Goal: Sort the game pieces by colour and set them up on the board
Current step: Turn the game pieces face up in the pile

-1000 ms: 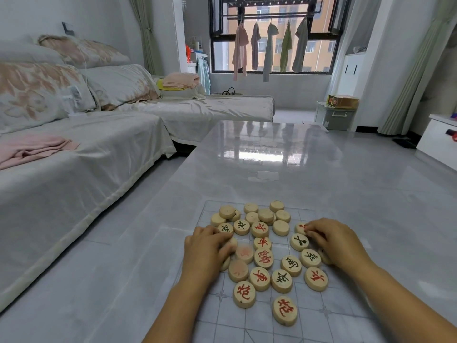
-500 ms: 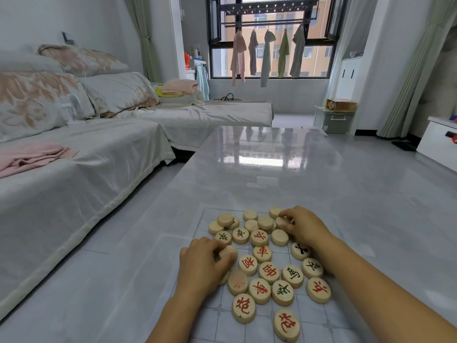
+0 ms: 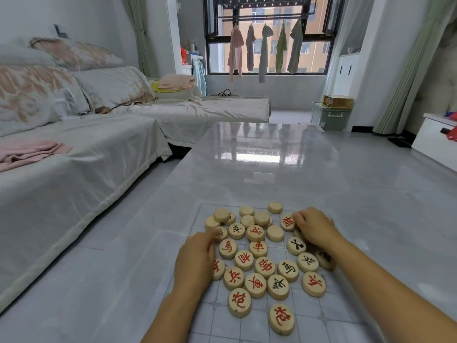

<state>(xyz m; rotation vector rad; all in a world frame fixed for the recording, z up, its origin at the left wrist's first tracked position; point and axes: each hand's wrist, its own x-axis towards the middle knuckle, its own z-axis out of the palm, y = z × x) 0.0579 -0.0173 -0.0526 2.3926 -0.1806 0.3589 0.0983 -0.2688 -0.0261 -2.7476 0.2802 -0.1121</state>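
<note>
- Location: the game pieces [image 3: 264, 267] lie in a loose, unsorted heap on the board [image 3: 309, 315], a thin gridded sheet on the glossy grey worktop [image 3: 272, 169].
- Handling, as judged: small wooden discs, light, rigid and not fragile. They are likely to slide on the smooth sheet. Best taken by the rim between thumb and finger, one at a time.
- Appearance: pale round discs with carved characters in red or black. Several at the far side show blank faces, and a few overlap.
- Left hand [image 3: 195, 258]: fingers reach forward, tips on a piece at the heap's left edge, no grip evident.
- Right hand [image 3: 314, 229]: fingers curled against the rim of a red-marked piece [image 3: 287, 222]. A pinch cannot be confirmed.
</note>
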